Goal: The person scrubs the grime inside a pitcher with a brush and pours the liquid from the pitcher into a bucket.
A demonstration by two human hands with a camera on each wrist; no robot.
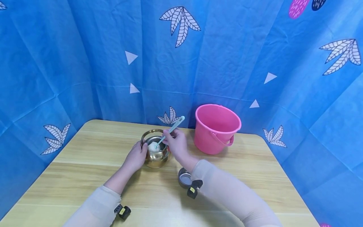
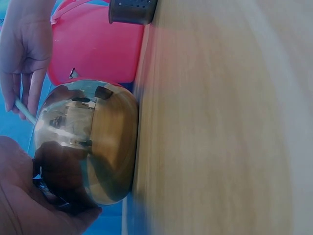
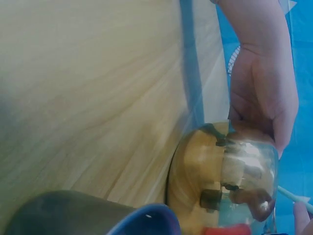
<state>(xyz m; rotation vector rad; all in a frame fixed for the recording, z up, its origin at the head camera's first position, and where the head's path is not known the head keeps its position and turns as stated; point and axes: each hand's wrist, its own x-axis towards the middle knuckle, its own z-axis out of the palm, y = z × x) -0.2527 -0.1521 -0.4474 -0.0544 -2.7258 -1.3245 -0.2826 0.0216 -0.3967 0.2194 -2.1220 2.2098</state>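
Observation:
A shiny gold kettle (image 1: 155, 161) with a raised arched handle stands lidless on the wooden table. My left hand (image 1: 137, 157) grips its left side, thumb up by the rim. In my right hand (image 1: 178, 145), thumb and fingers pinch the light teal handle of a sponge brush (image 1: 176, 124), slanting down into the kettle. Its white sponge-like head (image 1: 154, 146) shows inside the opening. In the left wrist view the left palm curves around the kettle (image 2: 88, 147), whose wall mirrors the table.
Behind my right hand stands a pink bucket (image 1: 210, 138), its handle hanging at the front right. A metal strainer (image 1: 185, 177) with small holes sits below my right wrist, partly covered by the sleeve. Blue patterned curtain (image 1: 170, 78) encloses the table's back and sides.

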